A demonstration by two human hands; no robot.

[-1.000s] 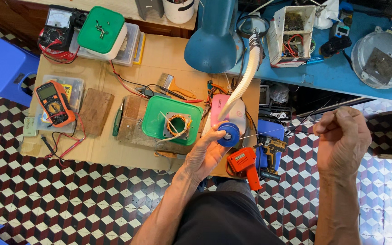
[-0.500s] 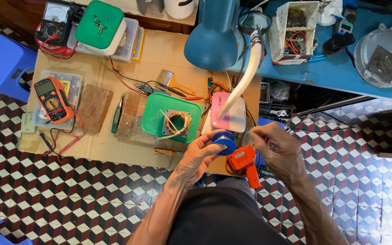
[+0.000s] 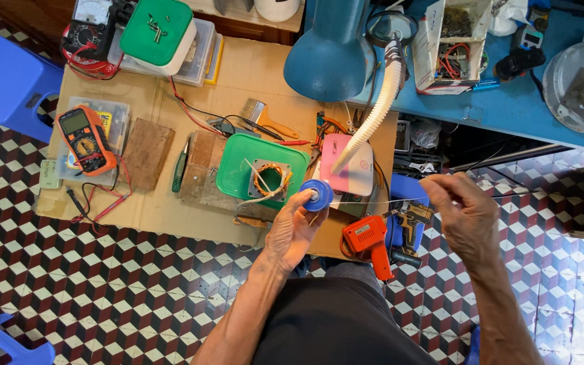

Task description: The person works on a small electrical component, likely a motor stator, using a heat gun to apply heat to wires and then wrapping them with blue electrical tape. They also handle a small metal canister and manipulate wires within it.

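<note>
A checkered tile floor (image 3: 103, 297) runs under a low cardboard-topped table (image 3: 170, 209), with a blue bench (image 3: 508, 108) behind it, all seen from straight above the person's lap. The left hand (image 3: 292, 233) grips a small blue spool (image 3: 316, 195) at its fingertips, thumb and fingers closed on the rim so the flat face turns up, which would leave the reel free to pay out. From the spool a thin pale wire (image 3: 380, 202) runs level to the right hand (image 3: 464, 213), whose thumb and forefinger are pressed together, pinching the wire's far end; the hands sit well apart, which seems to be what keeps the strand taut and straight. Just beyond the left grip lies a green tray (image 3: 234, 165) holding a square plate with a copper coil (image 3: 272, 179), close enough that the spool hangs right at its edge. Below the stretched wire, between the two hands, an orange soldering gun (image 3: 368, 240) rests at the table's near corner. Past the spool, a pink box (image 3: 353, 169) lies under the white ribbed neck of a blue lamp (image 3: 329, 51). Far out to the left of the left hand lies an orange multimeter (image 3: 86, 138) with its red and black leads, and a green-lidded box (image 3: 157, 30) sits at the back
</note>
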